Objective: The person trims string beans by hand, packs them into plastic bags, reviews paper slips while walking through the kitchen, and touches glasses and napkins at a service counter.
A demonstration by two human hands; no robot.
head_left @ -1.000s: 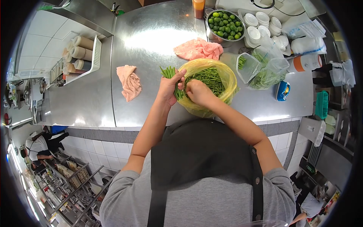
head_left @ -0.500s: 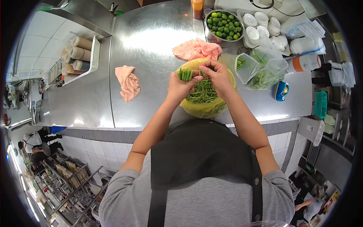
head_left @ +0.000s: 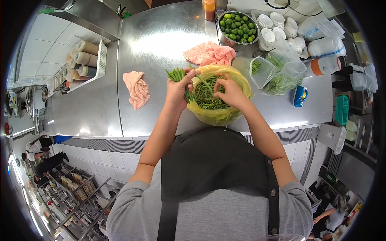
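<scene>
My left hand (head_left: 179,88) is closed around a bunch of green beans (head_left: 175,74), at the left rim of a container lined with a yellow plastic bag (head_left: 219,116). Bean ends stick out above and below the fist. One longer bean (head_left: 204,82) slants from near the left thumb towards my right hand (head_left: 230,91). That hand is over the container with its fingers curled in; what is between the fingertips, if anything, is too small to make out. Many cut green bean pieces (head_left: 209,98) lie inside the bag.
Behind the bag lies a pink cloth (head_left: 209,53); another cloth (head_left: 136,89) is to the left. A bowl of limes (head_left: 238,27) and stacked white dishes (head_left: 277,20) stand at the back. To the right are clear bags of greens (head_left: 283,74) and a blue packet (head_left: 300,96).
My left hand has moved left and slightly down with the beans, away from my right hand. The right hand has dropped closer over the bag, and a long bean now slants between them.
</scene>
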